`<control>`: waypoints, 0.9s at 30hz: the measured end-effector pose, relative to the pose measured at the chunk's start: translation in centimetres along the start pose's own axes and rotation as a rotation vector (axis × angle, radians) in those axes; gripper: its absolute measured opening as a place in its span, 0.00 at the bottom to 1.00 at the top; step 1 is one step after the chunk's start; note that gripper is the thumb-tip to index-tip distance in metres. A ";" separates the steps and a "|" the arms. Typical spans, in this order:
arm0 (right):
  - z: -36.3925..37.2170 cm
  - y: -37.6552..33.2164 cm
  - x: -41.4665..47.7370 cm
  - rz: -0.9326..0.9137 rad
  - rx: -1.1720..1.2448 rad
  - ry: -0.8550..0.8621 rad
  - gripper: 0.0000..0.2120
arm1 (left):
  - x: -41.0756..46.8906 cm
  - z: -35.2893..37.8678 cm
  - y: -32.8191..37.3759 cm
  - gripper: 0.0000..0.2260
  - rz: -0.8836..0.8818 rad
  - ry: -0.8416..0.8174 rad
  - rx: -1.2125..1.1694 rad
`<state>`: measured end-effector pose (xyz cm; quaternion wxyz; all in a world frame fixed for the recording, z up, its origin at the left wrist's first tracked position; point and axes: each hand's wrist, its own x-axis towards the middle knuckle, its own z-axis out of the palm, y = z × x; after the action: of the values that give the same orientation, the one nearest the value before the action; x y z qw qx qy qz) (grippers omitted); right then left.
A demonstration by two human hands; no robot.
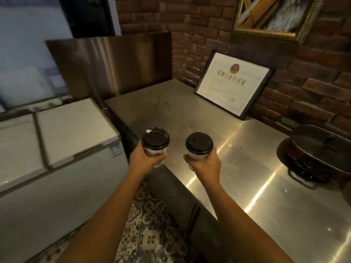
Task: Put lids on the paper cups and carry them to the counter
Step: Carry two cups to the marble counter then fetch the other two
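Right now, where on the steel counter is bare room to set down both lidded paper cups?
A wide bare patch of the shiny steel counter lies ahead, between the black-framed white certificate and the near edge. The right end is crowded by dark round pans.

Both bare arms stretched forward. Left hand (146,159) wraps left cup (155,139), right hand (206,164) wraps right cup (199,142) (thumbs inward).
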<state>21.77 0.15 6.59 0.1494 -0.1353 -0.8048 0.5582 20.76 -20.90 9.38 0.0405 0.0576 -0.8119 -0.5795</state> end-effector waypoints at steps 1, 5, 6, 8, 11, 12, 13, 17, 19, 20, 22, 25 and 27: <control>0.1 -0.9 -1.1 -0.010 0.011 -0.021 0.41 | -1.4 -1.3 0.0 0.44 -0.002 0.039 0.001; 1.7 -5.6 -6.6 -0.055 0.070 -0.179 0.36 | -7.5 -7.3 0.1 0.39 -0.017 0.223 0.019; 2.3 -6.6 -7.7 -0.067 0.073 -0.216 0.36 | -8.6 -8.6 -0.1 0.39 -0.019 0.255 0.021; 3.8 -8.6 -10.6 -0.103 0.074 -0.293 0.39 | -11.3 -11.7 -0.4 0.39 -0.022 0.322 0.034; 6.7 -10.8 -15.1 -0.145 0.082 -0.366 0.42 | -15.1 -16.3 -1.0 0.40 -0.027 0.412 0.058; 7.7 -11.6 -16.8 -0.160 0.098 -0.393 0.41 | -16.5 -18.1 -1.4 0.40 -0.031 0.447 0.062; 8.6 -12.5 -18.5 -0.182 0.109 -0.423 0.41 | -17.8 -19.7 -1.8 0.40 -0.031 0.479 0.064; 13.0 -15.6 -25.6 -0.241 0.128 -0.531 0.39 | -23.8 -27.3 -3.5 0.40 -0.041 0.586 0.058; 15.7 -17.1 -29.7 -0.276 0.122 -0.570 0.38 | -27.5 -31.8 -4.7 0.39 -0.031 0.631 0.039; 17.3 -18.0 -32.0 -0.288 0.113 -0.589 0.38 | -29.6 -34.2 -5.2 0.39 -0.022 0.662 0.035; 20.0 -19.7 -36.7 -0.305 0.111 -0.636 0.39 | -34.0 -38.7 -6.6 0.37 -0.013 0.714 0.060; 24.4 -22.7 -45.5 -0.345 0.124 -0.742 0.39 | -42.0 -46.3 -8.6 0.35 -0.043 0.818 0.128; 27.2 -24.4 -51.6 -0.375 0.131 -0.807 0.39 | -47.1 -51.0 -10.1 0.36 -0.092 0.903 0.159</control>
<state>57.28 -51.31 15.82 -0.0697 0.2511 -0.7721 0.5796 74.65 -65.26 16.44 0.3598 0.3434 -0.7515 -0.4335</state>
